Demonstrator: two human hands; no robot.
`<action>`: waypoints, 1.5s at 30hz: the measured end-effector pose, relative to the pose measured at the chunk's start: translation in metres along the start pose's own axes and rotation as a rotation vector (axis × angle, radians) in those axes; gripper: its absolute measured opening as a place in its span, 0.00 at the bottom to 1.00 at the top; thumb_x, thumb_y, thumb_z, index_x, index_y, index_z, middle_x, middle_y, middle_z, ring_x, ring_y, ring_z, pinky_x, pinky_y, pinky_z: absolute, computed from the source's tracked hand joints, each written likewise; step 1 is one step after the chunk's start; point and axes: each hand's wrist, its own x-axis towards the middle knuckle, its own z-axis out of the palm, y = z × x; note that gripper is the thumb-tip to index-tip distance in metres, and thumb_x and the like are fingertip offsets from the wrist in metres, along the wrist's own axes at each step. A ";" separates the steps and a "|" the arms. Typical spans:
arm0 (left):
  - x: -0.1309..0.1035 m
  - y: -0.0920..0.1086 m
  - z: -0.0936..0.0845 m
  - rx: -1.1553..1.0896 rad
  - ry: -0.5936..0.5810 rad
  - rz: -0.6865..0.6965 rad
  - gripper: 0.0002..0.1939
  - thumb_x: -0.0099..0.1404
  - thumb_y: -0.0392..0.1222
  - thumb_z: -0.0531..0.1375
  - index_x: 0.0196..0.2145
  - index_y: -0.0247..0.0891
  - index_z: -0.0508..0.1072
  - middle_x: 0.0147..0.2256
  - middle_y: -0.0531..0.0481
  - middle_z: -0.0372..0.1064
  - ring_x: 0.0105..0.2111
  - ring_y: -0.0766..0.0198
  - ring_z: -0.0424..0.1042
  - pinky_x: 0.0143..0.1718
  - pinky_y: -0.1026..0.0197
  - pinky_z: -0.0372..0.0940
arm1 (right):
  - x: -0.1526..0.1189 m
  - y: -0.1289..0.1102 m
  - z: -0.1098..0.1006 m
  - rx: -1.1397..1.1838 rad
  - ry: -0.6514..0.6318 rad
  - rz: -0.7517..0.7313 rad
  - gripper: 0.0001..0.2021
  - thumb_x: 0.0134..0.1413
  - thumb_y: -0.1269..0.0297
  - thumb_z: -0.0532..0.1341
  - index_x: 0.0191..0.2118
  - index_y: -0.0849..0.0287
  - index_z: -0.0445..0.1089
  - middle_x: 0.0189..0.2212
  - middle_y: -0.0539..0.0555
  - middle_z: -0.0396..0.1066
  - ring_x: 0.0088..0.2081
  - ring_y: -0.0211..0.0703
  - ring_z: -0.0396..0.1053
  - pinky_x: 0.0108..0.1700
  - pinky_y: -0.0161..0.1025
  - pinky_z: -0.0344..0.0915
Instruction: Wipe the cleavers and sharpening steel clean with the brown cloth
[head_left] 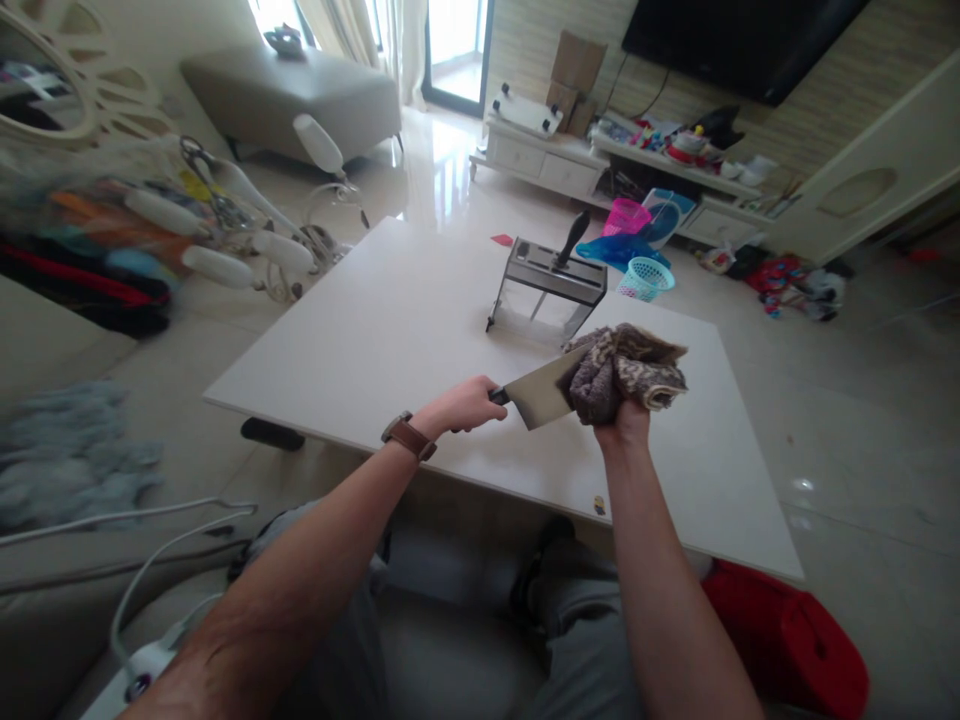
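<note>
Seated wearer at the near side of a white table; 12 o'clock points straight away from the body. Left hand: fingers wrapped together round the black handle of a cleaver. Cleaver up above the tabletop, long axis running from the left fist out toward 2 o'clock, spine toward 11, edge toward 5. Right hand holds a bunched brown patterned cloth from below; its fingers are mostly buried, so cannot tell how tightly they press on the steel. Key relation: cloth between 2 and 3 o'clock of the left fingers, touching the blade's far end and hiding it. Left hand nearer the handle, right nearer the tip. Whether cloth covers both faces: not visible. Farther out, at 11 o'clock from the cloth, a knife block with one dark handle rising from its top. Beyond the table, a light-blue basket near 12 o'clock from the cloth
</note>
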 end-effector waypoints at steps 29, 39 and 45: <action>0.002 0.007 0.010 -0.017 0.037 -0.009 0.07 0.56 0.40 0.61 0.26 0.40 0.64 0.15 0.56 0.59 0.14 0.66 0.61 0.14 0.65 0.53 | -0.010 0.013 -0.003 0.002 0.113 0.222 0.15 0.49 0.65 0.72 0.45 0.56 0.77 0.45 0.52 0.82 0.52 0.46 0.78 0.63 0.52 0.71; -0.001 0.011 0.016 -0.029 0.041 -0.005 0.06 0.57 0.40 0.60 0.26 0.40 0.65 0.15 0.55 0.59 0.14 0.65 0.62 0.14 0.65 0.54 | -0.014 0.021 0.000 0.025 0.062 0.185 0.18 0.45 0.71 0.71 0.45 0.56 0.76 0.45 0.51 0.81 0.51 0.46 0.77 0.66 0.55 0.67; 0.001 0.002 0.015 0.030 0.028 0.097 0.07 0.58 0.38 0.59 0.25 0.40 0.64 0.19 0.53 0.65 0.18 0.65 0.67 0.19 0.65 0.58 | 0.001 0.001 -0.013 0.053 0.176 0.117 0.12 0.48 0.71 0.68 0.41 0.61 0.77 0.41 0.53 0.81 0.46 0.42 0.79 0.65 0.46 0.69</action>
